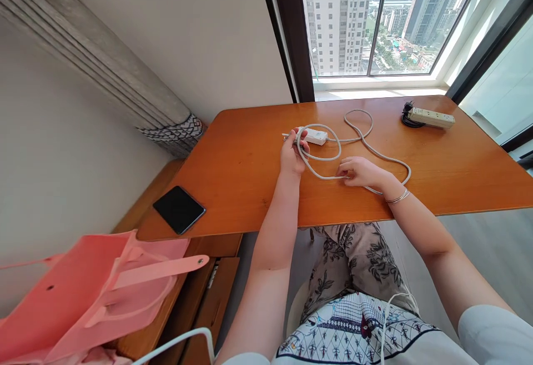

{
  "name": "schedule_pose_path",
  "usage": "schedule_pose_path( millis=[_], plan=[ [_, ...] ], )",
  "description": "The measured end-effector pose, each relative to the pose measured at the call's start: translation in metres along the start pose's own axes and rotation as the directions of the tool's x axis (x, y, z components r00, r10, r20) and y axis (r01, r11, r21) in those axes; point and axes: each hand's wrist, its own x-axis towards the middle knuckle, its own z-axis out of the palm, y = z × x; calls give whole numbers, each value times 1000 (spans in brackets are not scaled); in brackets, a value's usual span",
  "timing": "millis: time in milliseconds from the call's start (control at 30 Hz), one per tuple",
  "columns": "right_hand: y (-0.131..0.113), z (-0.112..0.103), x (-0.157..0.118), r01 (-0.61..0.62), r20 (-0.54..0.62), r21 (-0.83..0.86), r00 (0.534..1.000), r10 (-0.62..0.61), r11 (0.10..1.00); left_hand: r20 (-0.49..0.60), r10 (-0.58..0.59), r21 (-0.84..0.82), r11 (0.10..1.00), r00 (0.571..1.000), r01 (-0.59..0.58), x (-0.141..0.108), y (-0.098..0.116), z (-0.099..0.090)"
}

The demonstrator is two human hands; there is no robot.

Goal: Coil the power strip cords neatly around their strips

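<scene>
A loop of white cable [331,159] is gripped by my left hand [293,151], which is raised a little over the wooden table [241,159]. Right by those fingers is a white power strip end [315,136], with the cable running out of its right side; how far the hand holds it too is partly hidden. My right hand [360,172] pinches the same cable further along, at the lower part of the loop. From there the rest of the cable winds across the table to the right in loose curves.
Near the table's far right lies a cream power strip [431,116] with its black cord [411,118] bundled. A black tablet [179,209] rests at the left front corner. Below it stands an open pink bag [104,293]. Behind the table is a window [375,26].
</scene>
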Motion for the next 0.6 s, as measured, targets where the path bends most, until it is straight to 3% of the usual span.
schedule_pose_path(
  millis=[100, 200, 367, 500, 600],
  plan=[
    [3, -5, -3, -96, 12, 31, 995, 96, 995, 56, -29, 12, 1000, 998, 28, -3, 7, 1],
    [5, -2, -4, -187, -34, 248, 979, 202, 950, 112, -45, 43, 998, 993, 40, -7, 9, 2],
    [4, 11, 3, -206, -135, 679, 908, 396, 705, 165, -50, 119, 992, 985, 31, -12, -1, 5],
    [3, 16, 9, -151, -162, 809, 871, 463, 567, 209, -104, 197, 978, 972, 63, -15, -9, 7],
    [0, 18, 11, -230, -60, 833, 866, 496, 503, 224, -127, 230, 970, 966, 74, -18, -9, 7]
  ],
)
